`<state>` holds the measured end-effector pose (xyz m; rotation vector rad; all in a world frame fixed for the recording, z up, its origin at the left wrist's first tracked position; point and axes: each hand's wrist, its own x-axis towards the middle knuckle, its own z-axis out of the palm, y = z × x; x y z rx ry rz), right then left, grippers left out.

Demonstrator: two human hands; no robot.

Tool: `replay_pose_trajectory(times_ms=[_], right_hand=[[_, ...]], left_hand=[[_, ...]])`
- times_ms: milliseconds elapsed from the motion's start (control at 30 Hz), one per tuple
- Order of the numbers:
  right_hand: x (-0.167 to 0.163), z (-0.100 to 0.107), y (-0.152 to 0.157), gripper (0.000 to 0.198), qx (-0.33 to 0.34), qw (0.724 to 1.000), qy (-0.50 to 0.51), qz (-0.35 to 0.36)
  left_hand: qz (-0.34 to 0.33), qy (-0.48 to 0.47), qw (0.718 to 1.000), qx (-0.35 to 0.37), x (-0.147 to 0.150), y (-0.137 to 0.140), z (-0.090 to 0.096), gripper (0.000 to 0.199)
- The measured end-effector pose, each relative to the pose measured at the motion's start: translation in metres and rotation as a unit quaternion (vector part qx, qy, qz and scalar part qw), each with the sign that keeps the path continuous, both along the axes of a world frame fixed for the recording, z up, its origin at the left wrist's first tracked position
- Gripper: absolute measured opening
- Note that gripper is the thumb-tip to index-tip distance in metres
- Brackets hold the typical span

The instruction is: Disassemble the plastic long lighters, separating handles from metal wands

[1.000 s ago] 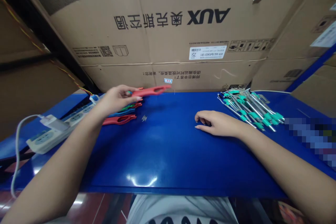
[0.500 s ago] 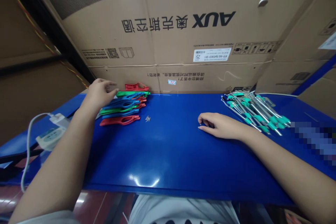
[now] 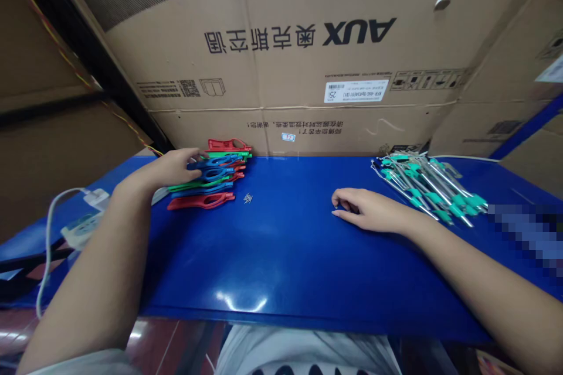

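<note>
My left hand [image 3: 176,167] reaches over the left end of a pile of red, green and blue plastic pieces with looped openings, such as a blue piece [image 3: 215,174]. Its thumb and fingers are apart, at the pile's edge, and I cannot tell whether they touch a piece. A red piece [image 3: 201,201] lies nearest me in the pile. My right hand [image 3: 367,209] rests on the blue table [image 3: 281,258], fingers loosely curled, thumb apart, holding nothing. Several small thin metal pieces [image 3: 248,198] lie right of the coloured pile.
At the right lies a heap of silvery rods with green parts [image 3: 433,187]. A cardboard panel [image 3: 272,76] stands along the table's back, bearing a small sticker [image 3: 288,137]. A power strip [image 3: 81,229] with a white cable [image 3: 47,246] is at the left edge.
My left hand has moved a little right and down, its fingers now over the coloured pieces. My right hand stays still.
</note>
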<state>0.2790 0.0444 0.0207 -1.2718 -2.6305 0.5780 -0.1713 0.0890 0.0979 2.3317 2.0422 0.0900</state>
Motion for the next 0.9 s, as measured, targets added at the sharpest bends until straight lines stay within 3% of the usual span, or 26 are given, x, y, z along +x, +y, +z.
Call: replay_pose_trajectory(times_ms=[267,400,500,667,800,900], right_hand=[[0.0,0.0,0.001,0.018,0.0,1.0,-0.001,0.0],[0.001,-0.003,0.001,0.017,0.004,1.0,-0.002,0.008],[0.001,-0.003,0.001,0.021,0.039,0.998,0.048,0.002],[0.0,0.004,-0.004,0.037,0.16,0.963,0.214,-0.025],[-0.005,0.008,-0.012,0.032,0.104,0.977,0.178,0.047],[-0.008,0.006,-0.014,0.022,0.053,0.988,0.125,0.074]], left_hand=[[-0.029,0.027,0.999,0.024,0.001,-0.002,0.002,0.041],[-0.047,0.023,0.992,0.115,0.013,-0.006,0.008,0.034],[-0.135,-0.027,0.973,0.184,0.045,-0.014,0.004,0.037],[-0.255,-0.06,0.957,0.122,0.123,-0.047,-0.043,0.046],[-0.363,-0.121,0.923,0.036,0.159,-0.069,-0.081,0.049],[-0.381,-0.168,0.909,0.02,0.163,-0.07,-0.089,0.05]])
